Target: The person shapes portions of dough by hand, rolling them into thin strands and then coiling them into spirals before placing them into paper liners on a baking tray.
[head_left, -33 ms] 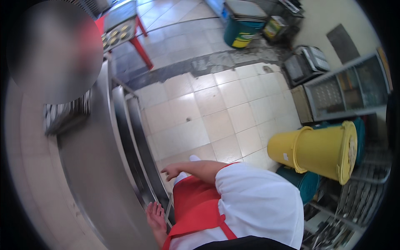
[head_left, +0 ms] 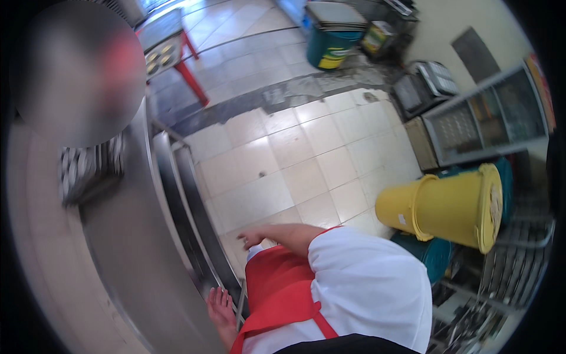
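Note:
My left hand is held palm up at the edge of the steel table, its fingers apart and nothing in it. My right hand hangs in front of the red apron, above the floor. Its fingers are loosely bent and slightly blurred, and I see nothing held in it. Whether the left hand touches the table's edge I cannot tell.
Dark strapped pans stand on the table's far end. Beyond is a red-legged table with a muffin tray. A teal bin stands far off; yellow tubs and a rack are at right.
My right hand has drawn slightly right and its fingers point less outward. The left hand stays beside the table edge. The whole view has shifted a little.

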